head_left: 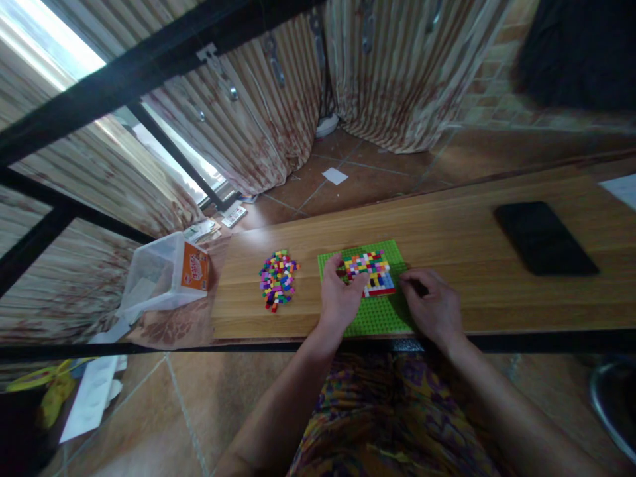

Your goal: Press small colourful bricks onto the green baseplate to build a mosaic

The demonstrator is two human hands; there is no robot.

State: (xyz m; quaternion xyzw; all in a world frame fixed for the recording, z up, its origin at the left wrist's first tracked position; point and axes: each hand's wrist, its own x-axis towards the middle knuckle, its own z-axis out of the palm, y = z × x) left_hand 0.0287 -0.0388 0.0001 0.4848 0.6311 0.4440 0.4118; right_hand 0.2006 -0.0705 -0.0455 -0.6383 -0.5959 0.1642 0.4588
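A green studded baseplate [380,318] lies near the front edge of the wooden table. On it stands a flat build of small multicoloured toy bricks [370,265], with a red strip and pale blue pieces along its near side. My left hand [340,295] rests over the left part of the plate. Its thumb lies on the build and its index finger is apart from it at the left. By the plate's right edge, my right hand [432,305] has its fingers curled together; whatever they may hold is hidden.
A loose pile of small coloured bricks [278,278] lies left of the baseplate. Beyond the table's left end is a clear plastic box [159,281] with an orange label. A black tablet-like slab [544,238] lies at the right. Dark metal bars [149,56] cross in front.
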